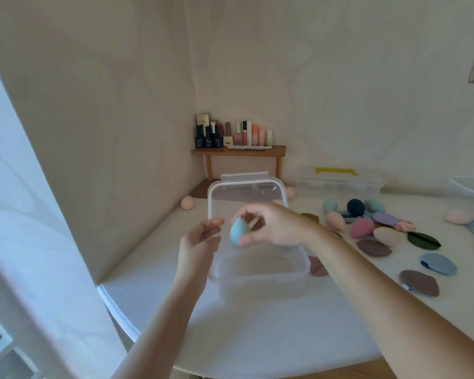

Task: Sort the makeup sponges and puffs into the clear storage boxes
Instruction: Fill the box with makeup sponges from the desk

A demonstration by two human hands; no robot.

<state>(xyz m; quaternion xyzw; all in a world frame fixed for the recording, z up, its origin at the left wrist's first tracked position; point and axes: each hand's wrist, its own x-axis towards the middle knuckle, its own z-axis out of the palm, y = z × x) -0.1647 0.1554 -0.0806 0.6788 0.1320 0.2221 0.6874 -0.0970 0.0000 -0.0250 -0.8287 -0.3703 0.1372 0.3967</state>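
Head view looks down on a white table (pixel 271 332) set into a corner of pale walls. Straight ahead of the person a clear storage box (pixel 257 279) stands on it, with its lid (pixel 246 190) tipped up at the far side. Further back to the right is a second clear box with a yellow handle (pixel 340 182). In the corner a small wooden shelf (pixel 238 151) carries a row of cosmetic bottles (pixel 230 134).

Loose sponges and puffs are spread over the right side of the table. Among them are a brown puff (pixel 419 283) nearest the person, a blue-grey puff (pixel 438 264) just beyond it, a rose sponge (pixel 362 227) and a navy sponge (pixel 355 207). One peach sponge (pixel 187 202) lies apart by the left wall.

Both bare arms reach in over the open box. The right hand (pixel 274 225) pinches a light blue teardrop sponge (pixel 238 233) between thumb and fingertips, point upward, in the air above the box's left part. The left hand (pixel 200 239) is just beside it with fingers relaxed and lightly bent, palm facing the sponge, holding nothing. A sliver of gap shows between the two.
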